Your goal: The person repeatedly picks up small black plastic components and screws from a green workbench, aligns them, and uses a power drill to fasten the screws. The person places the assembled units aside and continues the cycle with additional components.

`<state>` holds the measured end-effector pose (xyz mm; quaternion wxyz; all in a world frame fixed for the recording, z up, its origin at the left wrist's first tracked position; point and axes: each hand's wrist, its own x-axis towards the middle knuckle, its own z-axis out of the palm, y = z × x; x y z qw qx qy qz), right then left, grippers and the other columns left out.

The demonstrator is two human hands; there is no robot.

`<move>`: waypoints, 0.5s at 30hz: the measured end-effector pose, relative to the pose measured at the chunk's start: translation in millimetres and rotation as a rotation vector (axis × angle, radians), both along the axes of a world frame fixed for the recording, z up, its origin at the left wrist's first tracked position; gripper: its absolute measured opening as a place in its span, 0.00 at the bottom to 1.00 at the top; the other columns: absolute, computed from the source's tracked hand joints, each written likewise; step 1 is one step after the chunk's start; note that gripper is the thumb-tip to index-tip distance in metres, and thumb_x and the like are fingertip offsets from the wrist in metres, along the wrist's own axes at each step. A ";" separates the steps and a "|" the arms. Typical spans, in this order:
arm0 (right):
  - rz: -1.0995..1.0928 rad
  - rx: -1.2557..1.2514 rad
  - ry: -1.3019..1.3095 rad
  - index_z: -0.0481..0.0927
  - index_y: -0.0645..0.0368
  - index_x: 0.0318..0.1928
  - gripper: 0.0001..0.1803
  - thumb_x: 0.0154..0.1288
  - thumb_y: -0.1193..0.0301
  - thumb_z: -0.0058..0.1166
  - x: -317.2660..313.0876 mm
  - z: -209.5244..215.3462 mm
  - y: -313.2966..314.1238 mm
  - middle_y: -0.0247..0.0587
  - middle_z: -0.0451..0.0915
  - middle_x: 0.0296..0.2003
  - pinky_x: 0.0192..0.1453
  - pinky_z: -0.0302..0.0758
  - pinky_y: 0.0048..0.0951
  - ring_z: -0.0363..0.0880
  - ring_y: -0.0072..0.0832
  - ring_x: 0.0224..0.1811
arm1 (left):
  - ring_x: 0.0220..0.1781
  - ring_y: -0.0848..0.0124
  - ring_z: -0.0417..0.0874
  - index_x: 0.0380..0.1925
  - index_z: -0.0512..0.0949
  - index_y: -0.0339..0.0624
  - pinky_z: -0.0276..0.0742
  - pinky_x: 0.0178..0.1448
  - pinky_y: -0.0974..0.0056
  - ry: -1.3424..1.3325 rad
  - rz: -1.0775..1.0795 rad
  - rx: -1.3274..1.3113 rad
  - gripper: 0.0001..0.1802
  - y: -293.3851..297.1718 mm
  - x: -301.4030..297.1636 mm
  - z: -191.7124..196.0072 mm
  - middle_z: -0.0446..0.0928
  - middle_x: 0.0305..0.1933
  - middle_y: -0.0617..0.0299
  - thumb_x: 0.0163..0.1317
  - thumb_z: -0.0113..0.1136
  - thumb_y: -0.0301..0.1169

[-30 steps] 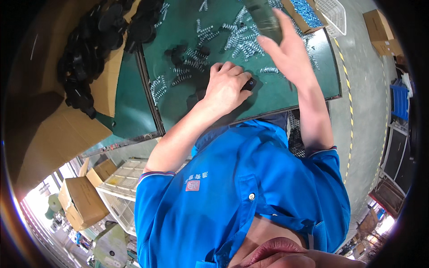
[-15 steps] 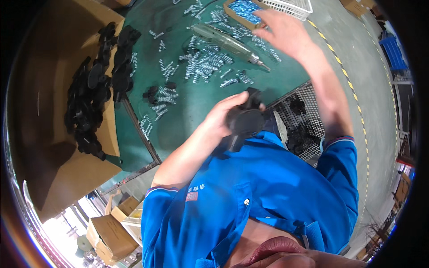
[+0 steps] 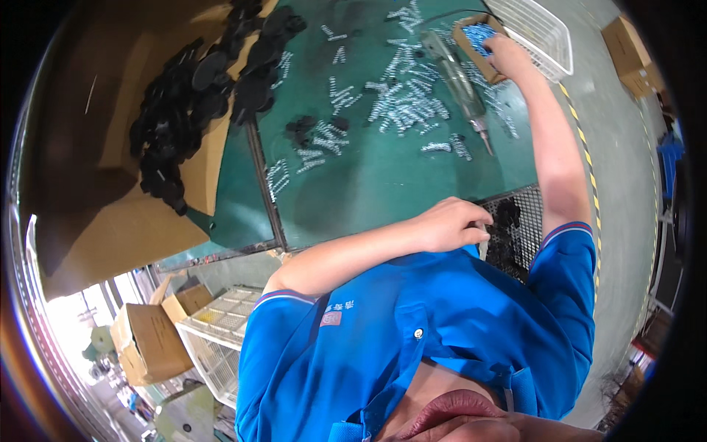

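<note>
My left hand (image 3: 451, 224) hangs over the near edge of the green table (image 3: 383, 177), fingers curled together at the rim of a dark wire basket (image 3: 524, 206) that holds black parts (image 3: 505, 234). Nothing shows between its fingers. My right hand (image 3: 509, 60) is stretched far across the table and rests on the right side of a small cardboard box (image 3: 471, 35) full of shiny screws. Its fingertips are hidden against the box. A long electric screwdriver (image 3: 460, 79) lies just left of that hand among loose silver screws (image 3: 405, 110).
A heap of black round parts (image 3: 206, 96) lies on a cardboard sheet (image 3: 125, 228) at the table's left. A white wire basket (image 3: 546, 29) stands at the far right. Cardboard boxes (image 3: 151, 340) and white crates (image 3: 221, 317) sit on the floor at lower left. Striped tape (image 3: 589, 140) marks the floor on the right.
My left hand carried a black part from the table down to the wire basket, and the part is no longer seen in it. My right hand moved up to the screw box.
</note>
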<state>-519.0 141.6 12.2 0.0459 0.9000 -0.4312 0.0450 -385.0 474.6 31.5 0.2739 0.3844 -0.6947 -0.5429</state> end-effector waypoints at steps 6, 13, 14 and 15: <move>-0.090 0.106 0.034 0.83 0.57 0.37 0.09 0.59 0.68 0.63 8.6 5.5 0.3 0.47 0.85 0.35 0.47 0.79 0.45 0.84 0.46 0.43 | 0.40 0.56 0.84 0.44 0.82 0.39 0.81 0.45 0.56 -0.205 0.408 -0.183 0.13 38.1 104.6 0.0 0.83 0.36 0.53 0.58 0.66 0.28; -0.099 -0.151 -0.254 0.77 0.56 0.41 0.07 0.65 0.69 0.54 5.8 -2.8 4.3 0.50 0.84 0.35 0.46 0.78 0.51 0.83 0.53 0.41 | 0.37 0.56 0.80 0.37 0.84 0.40 0.78 0.42 0.56 -0.665 0.818 -0.642 0.10 2.1 195.6 -4.6 0.81 0.35 0.57 0.53 0.68 0.24; -0.104 -0.147 -0.271 0.77 0.56 0.41 0.07 0.65 0.69 0.52 6.9 -7.5 2.5 0.51 0.84 0.35 0.46 0.78 0.52 0.83 0.53 0.41 | 0.40 0.59 0.80 0.35 0.83 0.44 0.77 0.47 0.55 -0.713 0.834 -0.649 0.10 -8.2 196.7 -2.1 0.80 0.35 0.61 0.51 0.69 0.25; -0.110 -0.144 -0.288 0.78 0.56 0.40 0.07 0.66 0.68 0.51 8.9 -11.2 1.2 0.52 0.84 0.35 0.45 0.78 0.52 0.83 0.54 0.40 | 0.40 0.59 0.80 0.34 0.84 0.44 0.76 0.47 0.55 -0.716 0.847 -0.675 0.09 -20.1 198.0 -6.5 0.80 0.34 0.61 0.51 0.69 0.25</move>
